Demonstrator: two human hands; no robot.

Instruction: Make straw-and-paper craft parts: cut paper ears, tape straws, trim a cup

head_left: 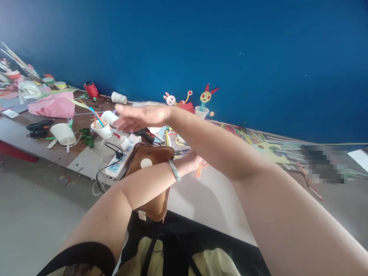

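Note:
My right arm crosses over my left one. My right hand point(140, 116) is stretched out to the left, slightly blurred, fingers extended and nothing seen in them. It hovers beside a white paper cup point(102, 130) holding coloured strips and another white cup point(109, 117) lying behind it. My left hand point(193, 160), below a pale bracelet, is partly hidden behind the right forearm. Thin orange strips point(198, 171) stick out below its curled fingers, just over the white table surface. Under the left forearm lies a brown pouch point(155, 157) with a white round spot.
A white power strip point(120, 159) with plugs and cables lies left of the pouch. Behind it is a black glue gun point(146, 135). Paper-faced figures stand in a white cup point(201, 112) against the blue wall point(258, 69). Pink paper point(53, 106) and an upturned cup point(63, 134) are at left.

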